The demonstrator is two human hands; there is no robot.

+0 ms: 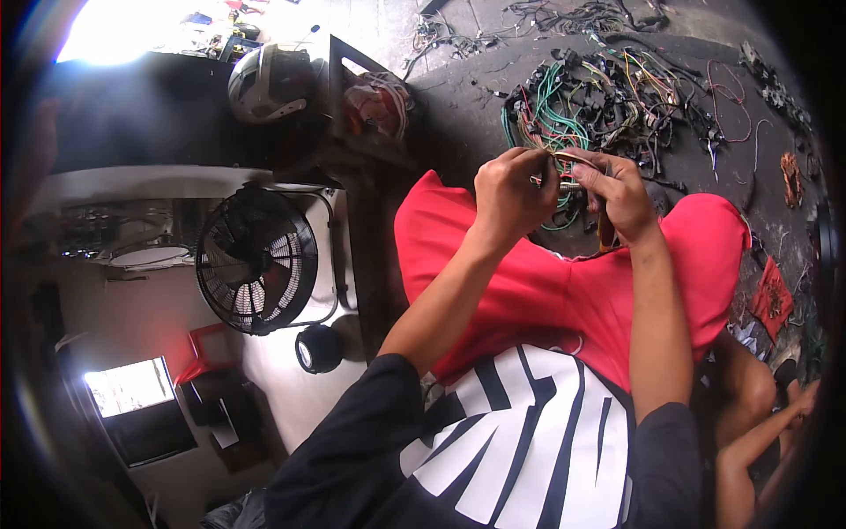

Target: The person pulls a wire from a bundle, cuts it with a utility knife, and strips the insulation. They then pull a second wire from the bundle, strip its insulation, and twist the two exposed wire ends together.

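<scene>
My left hand [520, 196] is closed round a small bundle of thin wires above my red shorts. Close beside it on the right, my right hand [619, 194] pinches the wires between thumb and fingers. A tool with a dark and yellowish handle [605, 231] hangs down under my right palm; its head is hidden. Green wires [553, 97] lie just beyond my hands, in a large tangled heap of black, yellow and red wiring [617, 106] on the dark floor.
A helmet [269, 84] and a shoe [377, 104] rest at the upper left, near a black fan [256, 260]. More wire bundles [573, 16] lie farther back. Another person's arm and leg [749, 441] show at lower right, near a red cloth [772, 300].
</scene>
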